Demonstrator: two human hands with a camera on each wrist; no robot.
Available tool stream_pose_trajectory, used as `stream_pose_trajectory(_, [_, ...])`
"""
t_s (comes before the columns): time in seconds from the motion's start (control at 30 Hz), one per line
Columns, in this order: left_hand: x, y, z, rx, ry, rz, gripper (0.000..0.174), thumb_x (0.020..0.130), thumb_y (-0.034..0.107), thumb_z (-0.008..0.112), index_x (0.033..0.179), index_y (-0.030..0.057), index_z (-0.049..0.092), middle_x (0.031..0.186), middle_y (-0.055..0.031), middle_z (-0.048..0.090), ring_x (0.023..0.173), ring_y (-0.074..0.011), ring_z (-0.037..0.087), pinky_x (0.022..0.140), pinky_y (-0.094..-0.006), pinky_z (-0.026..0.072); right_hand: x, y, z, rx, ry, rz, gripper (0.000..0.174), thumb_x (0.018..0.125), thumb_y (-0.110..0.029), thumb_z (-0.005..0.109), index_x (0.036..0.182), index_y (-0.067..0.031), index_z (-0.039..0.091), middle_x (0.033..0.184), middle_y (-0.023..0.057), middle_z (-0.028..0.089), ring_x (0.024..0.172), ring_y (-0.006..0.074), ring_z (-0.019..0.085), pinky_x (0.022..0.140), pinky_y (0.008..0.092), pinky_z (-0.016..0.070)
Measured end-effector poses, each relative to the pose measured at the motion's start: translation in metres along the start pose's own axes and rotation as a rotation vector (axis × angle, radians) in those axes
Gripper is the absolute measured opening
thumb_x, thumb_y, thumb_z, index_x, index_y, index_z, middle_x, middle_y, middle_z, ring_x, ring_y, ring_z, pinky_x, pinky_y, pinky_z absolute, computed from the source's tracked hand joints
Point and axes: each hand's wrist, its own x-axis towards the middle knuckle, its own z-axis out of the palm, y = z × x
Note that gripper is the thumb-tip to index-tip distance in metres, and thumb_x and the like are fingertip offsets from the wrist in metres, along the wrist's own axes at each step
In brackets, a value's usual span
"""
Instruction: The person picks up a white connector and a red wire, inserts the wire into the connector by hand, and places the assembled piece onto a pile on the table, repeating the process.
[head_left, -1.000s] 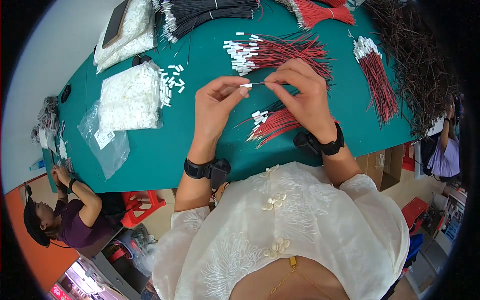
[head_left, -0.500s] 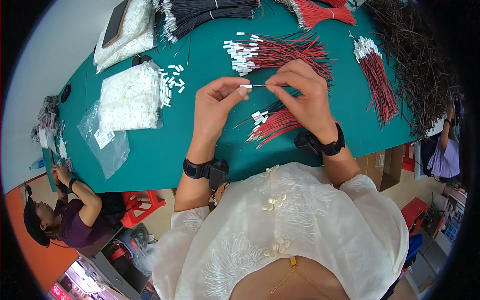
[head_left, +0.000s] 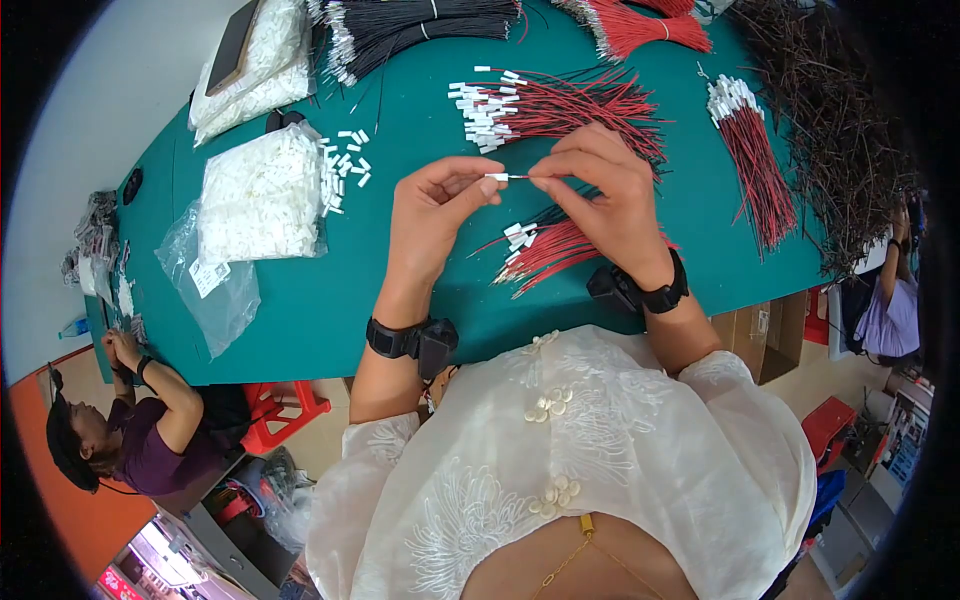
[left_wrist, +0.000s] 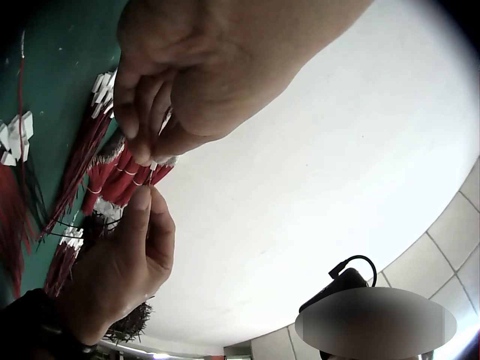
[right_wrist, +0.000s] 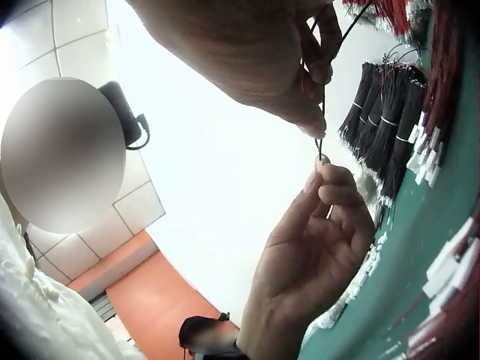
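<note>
Green table (head_left: 400, 280) fills the head view, loaded with wire stock and small white parts. Above its near middle the left hand (head_left: 435, 205) pinches a white connector (head_left: 495, 177) between thumb and forefinger. The right hand (head_left: 600, 195) pinches a thin wire (head_left: 520, 177) just beside it, and the wire's end meets the connector. The right wrist view shows that wire (right_wrist: 322, 112) running straight between the two sets of fingertips, both hands raised off the table.

As a judgement, the work is partly done. A small heap of red wires with white ends (head_left: 545, 245) lies under the hands, a wider fan of capped red wires (head_left: 545, 100) lies beyond them, and a capped bundle (head_left: 755, 150) lies to the right. The piece in hand looks to be at the joining step; whether the wire is fully seated cannot be told.

Much seems left. A full bag of white connectors (head_left: 260, 195) sits to the left with loose connectors (head_left: 345, 160) beside it. Black wire bundles (head_left: 420, 25) and a dark tangle of wires (head_left: 850, 130) lie at the far and right edges
</note>
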Motion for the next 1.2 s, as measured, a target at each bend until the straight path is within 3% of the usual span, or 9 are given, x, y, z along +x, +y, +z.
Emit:
stream_pose_trajectory(0.5, [-0.002, -0.001, 0.003, 0.008, -0.042, 0.023, 0.018, 0.093, 0.002, 0.073, 0.110, -0.0036, 0.073, 0.096, -0.0096, 0.076, 0.085, -0.0129, 0.071, 0.077, -0.0247, 0.0561, -0.003, 0.001, 0.007, 0.121, 0.021, 0.066, 0.017, 0.073, 0.003, 0.081, 0.088, -0.0022, 0.075, 0.083, 0.0085, 0.068, 0.080, 0.0238, 0.065, 0.070, 0.0324, 0.0497])
stream_pose_trajectory(0.67, [-0.001, -0.002, 0.005, 0.001, -0.044, 0.015, 0.017, 0.093, 0.002, 0.073, 0.109, -0.0037, 0.073, 0.095, -0.0096, 0.076, 0.085, -0.0127, 0.071, 0.077, -0.0247, 0.0562, -0.004, -0.003, 0.008, 0.007, 0.015, 0.031, 0.016, 0.073, 0.003, 0.080, 0.087, -0.0018, 0.075, 0.084, 0.0082, 0.068, 0.080, 0.0231, 0.065, 0.069, 0.0324, 0.0496])
stream_pose_trajectory(1.07, [-0.002, 0.000, 0.002, 0.012, -0.068, 0.038, 0.019, 0.094, 0.002, 0.072, 0.111, -0.0031, 0.073, 0.095, -0.0090, 0.076, 0.085, -0.0120, 0.071, 0.078, -0.0244, 0.0555, -0.002, 0.002, 0.007, 0.209, -0.043, 0.079, 0.015, 0.077, 0.000, 0.080, 0.091, -0.0023, 0.075, 0.084, 0.0079, 0.069, 0.079, 0.0223, 0.065, 0.071, 0.0318, 0.0505])
stream_pose_trajectory(1.17, [-0.002, 0.003, 0.000, 0.030, -0.040, 0.082, 0.019, 0.094, 0.001, 0.071, 0.113, -0.0031, 0.072, 0.096, -0.0091, 0.076, 0.086, -0.0124, 0.071, 0.080, -0.0247, 0.0554, 0.004, -0.005, -0.002, 0.286, -0.162, 0.322, 0.017, 0.081, -0.004, 0.079, 0.098, -0.0014, 0.074, 0.087, 0.0078, 0.070, 0.081, 0.0224, 0.066, 0.074, 0.0313, 0.0521])
stream_pose_trajectory(1.2, [-0.001, 0.003, -0.004, 0.051, 0.016, 0.099, 0.020, 0.094, 0.002, 0.071, 0.113, -0.0034, 0.071, 0.098, -0.0095, 0.076, 0.088, -0.0130, 0.070, 0.080, -0.0248, 0.0552, 0.005, -0.004, -0.006, 0.286, -0.162, 0.320, 0.017, 0.081, -0.004, 0.079, 0.098, -0.0014, 0.074, 0.087, 0.0078, 0.070, 0.081, 0.0224, 0.066, 0.074, 0.0313, 0.0521])
